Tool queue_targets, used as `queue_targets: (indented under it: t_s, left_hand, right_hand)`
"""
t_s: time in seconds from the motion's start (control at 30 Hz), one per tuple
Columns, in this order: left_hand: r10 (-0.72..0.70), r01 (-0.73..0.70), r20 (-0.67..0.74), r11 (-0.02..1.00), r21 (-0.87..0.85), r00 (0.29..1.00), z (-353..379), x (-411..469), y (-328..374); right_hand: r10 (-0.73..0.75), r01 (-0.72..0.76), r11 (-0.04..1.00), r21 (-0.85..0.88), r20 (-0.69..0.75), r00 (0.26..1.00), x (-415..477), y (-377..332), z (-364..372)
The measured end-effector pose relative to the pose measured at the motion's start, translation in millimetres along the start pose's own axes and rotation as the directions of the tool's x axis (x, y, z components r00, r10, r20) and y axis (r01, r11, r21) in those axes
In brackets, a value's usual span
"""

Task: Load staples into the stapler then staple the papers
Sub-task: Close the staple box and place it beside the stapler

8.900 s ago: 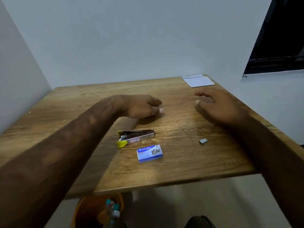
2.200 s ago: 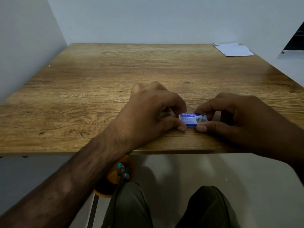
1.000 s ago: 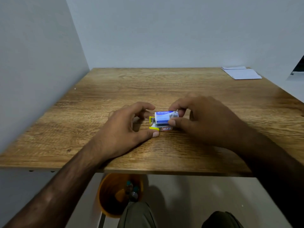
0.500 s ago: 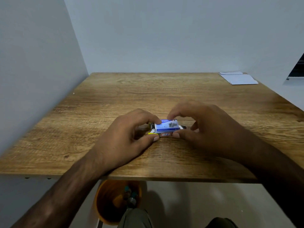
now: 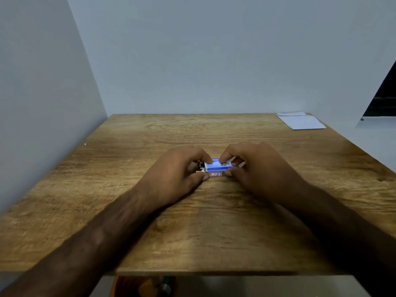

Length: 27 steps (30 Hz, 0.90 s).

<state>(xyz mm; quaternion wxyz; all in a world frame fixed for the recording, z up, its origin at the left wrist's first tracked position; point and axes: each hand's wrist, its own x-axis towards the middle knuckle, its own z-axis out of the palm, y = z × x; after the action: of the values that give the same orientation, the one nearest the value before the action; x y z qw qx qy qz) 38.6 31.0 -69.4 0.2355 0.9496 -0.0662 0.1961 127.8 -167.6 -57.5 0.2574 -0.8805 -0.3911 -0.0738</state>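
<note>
The small blue staple box (image 5: 218, 166) is pinched between the fingertips of both hands at the middle of the wooden table (image 5: 128, 168). Right below and in front of it lies the stapler (image 5: 215, 174), showing a red-bordered label and a yellow end at the left. My left hand (image 5: 180, 174) curls around the stapler's left end, thumb at its front and forefinger on the box's left corner. My right hand (image 5: 257, 168) grips the box's right half between forefinger and thumb. The white papers (image 5: 302, 122) lie at the table's far right corner.
Light walls close the table in at the left and the back. An orange bin (image 5: 137, 286) with bottles stands on the floor under the table's near edge. A dark window opening (image 5: 383, 99) is at the far right.
Both hands, first apart on the table, have closed on the box and stapler. Over the last second the box has stayed on the stapler between my fingertips, and the view has tilted.
</note>
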Motion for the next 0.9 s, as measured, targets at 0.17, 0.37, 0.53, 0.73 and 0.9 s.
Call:
queue_targets:
  t_s: [0.17, 0.37, 0.53, 0.73, 0.9]
  left_hand:
    - [-0.029, 0.028, 0.029, 1.0, 0.012, 0.999, 8, 41, -23]
    - [-0.066, 0.066, 0.017, 0.998, -0.01, 0.998, 16, 93, -56]
    - [-0.103, 0.103, 0.011, 0.995, -0.011, 0.995, 22, 137, -81]
    - [-0.161, 0.16, 0.013, 0.987, 0.02, 0.987, 28, 179, -105]
    - [-0.182, 0.182, -0.003, 0.982, 0.045, 0.983, 32, 200, -114]
  right_hand:
    - [0.03, -0.026, 0.996, -0.08, 0.045, 0.999, 43, 17, 9]
    - [0.053, -0.051, 0.995, -0.083, 0.021, 0.998, 97, 40, 20]
    - [0.053, -0.055, 0.994, -0.098, -0.03, 0.998, 143, 59, 33]
    - [0.074, -0.076, 0.989, -0.126, -0.02, 0.997, 194, 72, 42]
    - [0.084, -0.085, 0.988, -0.127, -0.009, 0.996, 218, 77, 46]
